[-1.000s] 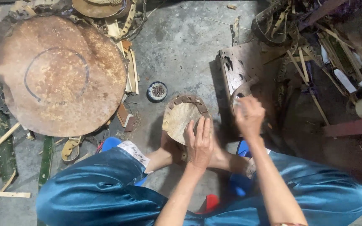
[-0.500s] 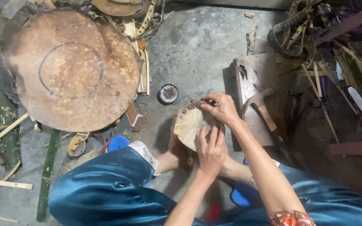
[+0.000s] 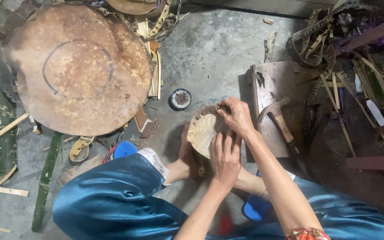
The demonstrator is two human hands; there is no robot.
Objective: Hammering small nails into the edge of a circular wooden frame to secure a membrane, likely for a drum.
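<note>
Your right hand (image 3: pixel 236 116) has come in from the wooden board (image 3: pixel 272 89), where it hovered a second ago, and now pinches the upper rim of the small round drum (image 3: pixel 203 129), fingertips closed on the studded edge. Your left hand (image 3: pixel 225 158) has stayed flat on the pale skin face, fingers spread and pressing, holding nothing. The drum itself has not shifted: it rests tilted on the concrete floor (image 3: pixel 210 49), braced against your bare foot (image 3: pixel 185 153) between your knees in blue satin trousers (image 3: pixel 112 200). So both hands are now on the drum, one steadying the face and one working the rim, and the work looks to be at the edge rather than at the tools. The hammer (image 3: pixel 281 118) lies untouched on the board just right of your right hand, and the little dish of tacks (image 3: pixel 180 98) sits near the drum's upper left. The large rusty disc (image 3: pixel 78 66) lies well apart at the far left.
</note>
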